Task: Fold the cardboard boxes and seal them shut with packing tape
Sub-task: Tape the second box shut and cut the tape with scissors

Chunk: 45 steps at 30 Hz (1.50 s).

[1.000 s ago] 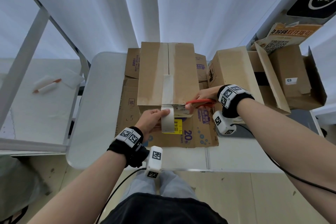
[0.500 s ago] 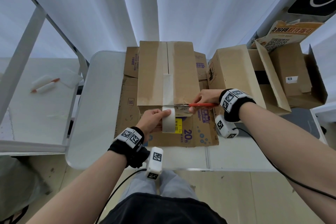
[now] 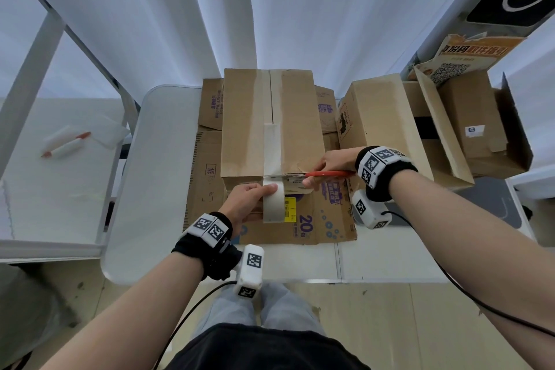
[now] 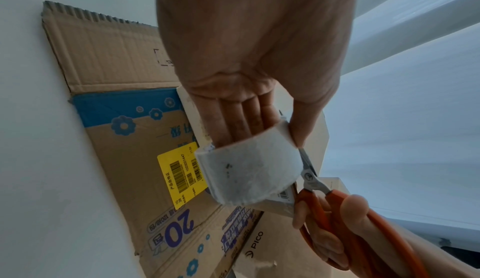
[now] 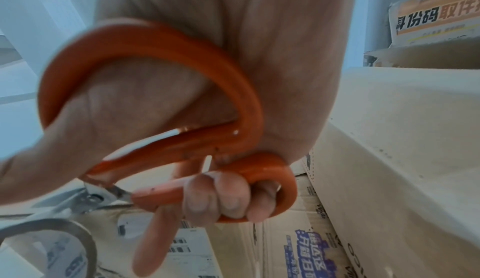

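A tape strip [image 3: 272,147] runs along the box [image 3: 270,123] seam toward the person, over the near edge to the one roll [image 3: 274,203], gripped by the left hand [image 3: 244,204]. The right hand [image 3: 330,164] clenches one pair of scissors [image 3: 312,175], blades crossing the strip from the right, at that edge. Two more boxes stand right.
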{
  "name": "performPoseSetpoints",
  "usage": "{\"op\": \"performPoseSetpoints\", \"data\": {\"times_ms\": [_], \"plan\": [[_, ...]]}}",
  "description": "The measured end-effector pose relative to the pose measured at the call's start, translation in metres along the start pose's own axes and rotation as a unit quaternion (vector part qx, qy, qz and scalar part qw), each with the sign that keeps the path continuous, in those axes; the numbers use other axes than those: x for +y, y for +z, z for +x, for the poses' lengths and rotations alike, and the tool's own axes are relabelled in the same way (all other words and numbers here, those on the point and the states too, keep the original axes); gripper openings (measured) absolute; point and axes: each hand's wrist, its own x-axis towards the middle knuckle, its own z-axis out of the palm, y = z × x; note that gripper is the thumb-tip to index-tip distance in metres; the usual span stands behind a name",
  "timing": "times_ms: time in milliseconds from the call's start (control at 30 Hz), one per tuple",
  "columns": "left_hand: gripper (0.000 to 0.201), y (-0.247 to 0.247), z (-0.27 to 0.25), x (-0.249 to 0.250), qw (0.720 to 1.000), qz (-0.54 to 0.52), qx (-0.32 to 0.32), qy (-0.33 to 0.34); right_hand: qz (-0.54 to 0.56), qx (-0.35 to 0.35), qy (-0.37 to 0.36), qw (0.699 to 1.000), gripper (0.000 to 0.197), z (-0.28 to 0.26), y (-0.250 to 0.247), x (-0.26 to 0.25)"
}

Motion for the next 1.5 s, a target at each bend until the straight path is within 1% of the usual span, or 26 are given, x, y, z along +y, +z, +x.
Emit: {"op": "performPoseSetpoints", "data": {"times_ms": [167, 233, 367, 500, 667, 767, 833, 1033, 1167, 1267, 1333, 1400, 1433, 1500], "plan": [[0.045, -0.002, 0.000, -0.001, 1.000, 0.003, 0.002, 0.001, -0.004, 0.015, -0.012, 1.000, 0.078, 0.005, 0.004, 0.002], [0.045, -0.002, 0.001, -0.002, 1.000, -0.001, 0.002, 0.001, -0.003, 0.024, -0.015, 1.000, 0.082, 0.008, 0.006, 0.005], [0.046, -0.002, 0.001, -0.003, 1.000, -0.010, 0.002, 0.000, 0.006, 0.039, -0.014, 0.999, 0.071, 0.006, 0.009, 0.005], [0.046, -0.003, 0.003, -0.004, 1.000, -0.018, -0.006, -0.001, 0.002, 0.045, -0.006, 0.999, 0.069, 0.006, 0.011, 0.004], [0.041, -0.003, 0.006, -0.003, 1.000, -0.020, -0.017, 0.001, 0.003, 0.022, 0.009, 1.000, 0.062, 0.003, 0.007, -0.002], [0.032, -0.004, 0.007, -0.003, 0.999, -0.016, -0.034, -0.001, -0.001, 0.001, 0.018, 1.000, 0.069, 0.001, 0.004, -0.010], [0.029, -0.004, 0.007, -0.002, 0.999, -0.018, -0.041, 0.000, -0.007, -0.007, 0.021, 1.000, 0.068, 0.001, 0.003, -0.016], [0.030, -0.005, 0.009, -0.003, 0.999, -0.031, -0.036, -0.004, -0.008, -0.011, 0.024, 1.000, 0.067, 0.003, 0.003, -0.024], [0.031, -0.007, 0.009, -0.003, 0.999, -0.033, -0.039, -0.011, 0.001, -0.010, 0.020, 1.000, 0.060, 0.003, 0.002, -0.023], [0.031, -0.005, 0.008, -0.004, 0.998, -0.029, -0.045, -0.020, -0.029, 0.002, 0.017, 0.999, 0.058, 0.004, 0.004, -0.021], [0.031, -0.004, 0.007, -0.007, 0.998, -0.024, -0.046, -0.028, -0.046, 0.014, 0.020, 0.999, 0.061, 0.006, 0.007, -0.020], [0.030, -0.004, 0.007, -0.011, 0.998, -0.023, -0.042, -0.033, -0.052, 0.008, 0.020, 0.998, 0.063, 0.009, 0.012, -0.019], [0.029, -0.005, 0.006, -0.012, 0.998, -0.022, -0.040, -0.036, -0.055, 0.002, 0.021, 0.998, 0.059, 0.009, 0.016, -0.018], [0.028, -0.006, 0.007, -0.015, 0.998, -0.013, -0.044, -0.043, -0.053, -0.010, 0.025, 0.998, 0.044, 0.004, 0.023, -0.015]]}}
